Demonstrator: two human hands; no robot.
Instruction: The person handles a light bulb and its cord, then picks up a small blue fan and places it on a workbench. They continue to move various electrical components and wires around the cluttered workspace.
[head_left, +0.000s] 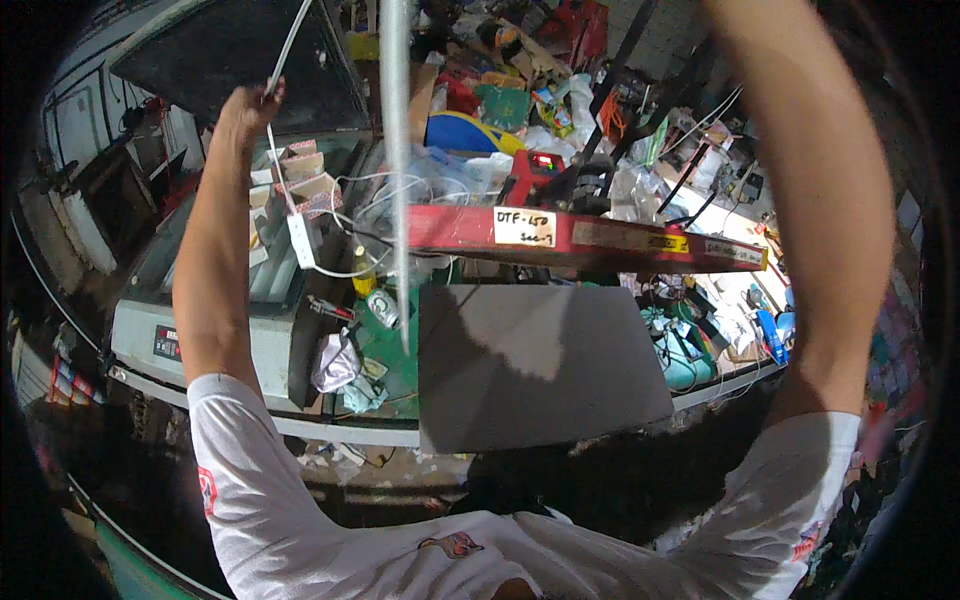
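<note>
My left hand (255, 106) is raised at the upper left and grips a thin white cable (289, 45). From under the fist a white cord runs down to a small white power strip (301, 241) hanging over the machine at left. My right arm (825, 187) reaches up past the top edge, so the right hand is out of view. Before me stands a heat press with a red upper platen (457, 227) and a flat grey lower pad (487, 360). A pale blurred strip (395, 150) hangs close to the camera; its kind is unclear.
Left is a grey machine (217, 352) with a raised dark lid (247, 67) and small cartons (307, 187). A drink can (382, 307), a yellow bottle (364, 271) and crumpled cloth (337, 361) lie beside the pad. Loose wires and clutter crowd the back and right.
</note>
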